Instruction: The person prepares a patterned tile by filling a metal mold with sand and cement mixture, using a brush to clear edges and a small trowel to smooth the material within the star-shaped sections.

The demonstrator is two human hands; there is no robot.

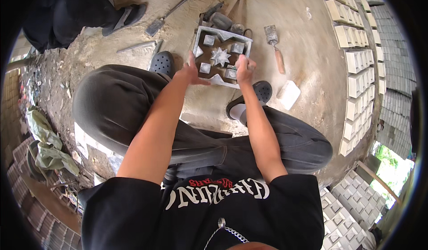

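A grey metal mold frame (223, 30) lies on the floor in front of me, between my feet. Inside it are a star-shaped block (220, 57) in the middle and several small square blocks, among them one at the far left (209, 40) and one at the near left (205, 67). My left hand (191, 73) rests against the frame's near left corner, its fingers stretched along the left wall and the thumb along the near edge. Curled over the right wall, my right hand (245, 69) is closed on the frame; its fingertips are partly hidden.
Right of the frame lie a trowel (278, 59) and a white slab (289, 95). Beyond it is a mallet-like tool (220, 21). A small shovel (156, 26) lies near another person (71, 13) at far left. Rows of pale blocks (356, 71) line the right side.
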